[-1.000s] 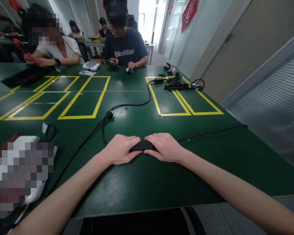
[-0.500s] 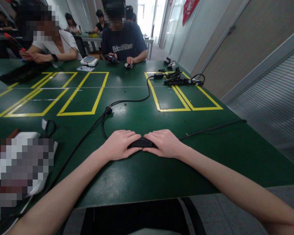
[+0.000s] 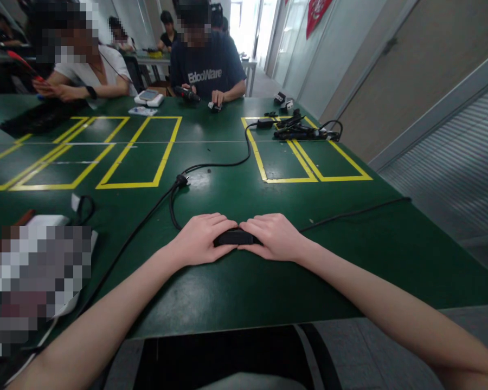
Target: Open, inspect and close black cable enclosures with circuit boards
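A black power adapter lies lengthwise on the green table in front of me. My left hand closes on its left end, and my right hand grips the right end, thumbs at the near side and fingers over the far side. Only the adapter's middle shows between them. From behind my left hand a black cord runs to a black plug, where cables gather. Another black cord leads from beside my right hand toward the table's right edge.
Yellow tape rectangles mark the green table. Black adapters and cables are heaped at the far right. A blurred-out package lies near my left arm. Across the table sit two people, one holding a power drill.
The camera view has shifted slightly. Both hands keep their hold on the power adapter, which stays in place.
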Demonstrator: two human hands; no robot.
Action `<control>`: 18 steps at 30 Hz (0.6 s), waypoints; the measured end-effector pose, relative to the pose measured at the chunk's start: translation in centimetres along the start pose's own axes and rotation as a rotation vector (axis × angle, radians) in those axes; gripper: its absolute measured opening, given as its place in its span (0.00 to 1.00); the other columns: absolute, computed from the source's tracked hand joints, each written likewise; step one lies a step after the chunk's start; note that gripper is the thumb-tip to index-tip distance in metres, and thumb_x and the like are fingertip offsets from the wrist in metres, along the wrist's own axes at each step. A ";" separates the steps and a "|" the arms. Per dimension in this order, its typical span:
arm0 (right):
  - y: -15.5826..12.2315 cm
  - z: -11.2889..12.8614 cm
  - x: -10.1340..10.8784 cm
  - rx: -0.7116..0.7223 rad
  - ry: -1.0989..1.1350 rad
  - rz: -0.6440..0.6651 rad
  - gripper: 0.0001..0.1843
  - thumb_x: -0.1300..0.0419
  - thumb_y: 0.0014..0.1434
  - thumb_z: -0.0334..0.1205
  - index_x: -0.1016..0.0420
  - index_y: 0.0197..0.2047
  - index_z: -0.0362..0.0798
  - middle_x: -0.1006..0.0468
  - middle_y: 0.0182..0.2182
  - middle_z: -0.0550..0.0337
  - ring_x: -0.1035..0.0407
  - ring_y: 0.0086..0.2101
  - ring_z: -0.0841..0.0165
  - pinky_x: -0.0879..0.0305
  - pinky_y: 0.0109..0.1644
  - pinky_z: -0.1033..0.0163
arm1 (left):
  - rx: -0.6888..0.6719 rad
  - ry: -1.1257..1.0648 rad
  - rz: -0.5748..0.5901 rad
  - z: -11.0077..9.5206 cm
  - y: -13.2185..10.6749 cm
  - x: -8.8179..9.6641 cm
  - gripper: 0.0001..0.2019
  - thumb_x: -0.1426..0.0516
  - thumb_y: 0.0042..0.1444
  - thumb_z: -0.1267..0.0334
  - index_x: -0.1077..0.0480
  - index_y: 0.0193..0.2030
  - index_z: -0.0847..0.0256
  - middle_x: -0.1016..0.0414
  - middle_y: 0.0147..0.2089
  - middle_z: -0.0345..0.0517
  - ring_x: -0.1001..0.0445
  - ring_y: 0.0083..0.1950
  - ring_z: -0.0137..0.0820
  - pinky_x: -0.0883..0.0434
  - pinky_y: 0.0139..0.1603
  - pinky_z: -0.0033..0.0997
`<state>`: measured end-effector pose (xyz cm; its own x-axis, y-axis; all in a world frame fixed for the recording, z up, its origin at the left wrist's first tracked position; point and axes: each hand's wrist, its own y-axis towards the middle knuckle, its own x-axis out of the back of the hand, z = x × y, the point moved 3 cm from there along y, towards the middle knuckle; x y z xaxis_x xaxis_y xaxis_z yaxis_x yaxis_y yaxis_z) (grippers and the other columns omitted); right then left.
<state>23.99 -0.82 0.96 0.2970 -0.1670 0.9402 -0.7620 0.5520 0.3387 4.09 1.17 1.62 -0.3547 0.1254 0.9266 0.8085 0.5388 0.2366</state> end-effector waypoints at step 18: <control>-0.1 -0.3 0.4 0.029 0.099 -0.076 0.19 0.45 0.72 0.48 0.28 0.58 0.44 0.18 0.46 0.47 0.22 0.42 0.59 0.29 0.42 0.58 | 0.208 0.032 0.112 -0.4 -0.1 -0.1 0.19 0.45 0.69 0.43 0.36 0.39 0.57 0.22 0.35 0.42 0.22 0.34 0.37 0.36 0.31 0.30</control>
<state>24.39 -0.69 1.29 0.4091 -0.1252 0.9038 -0.7511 0.5162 0.4115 4.21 0.75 1.65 -0.2501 0.1695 0.9533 0.7265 0.6837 0.0690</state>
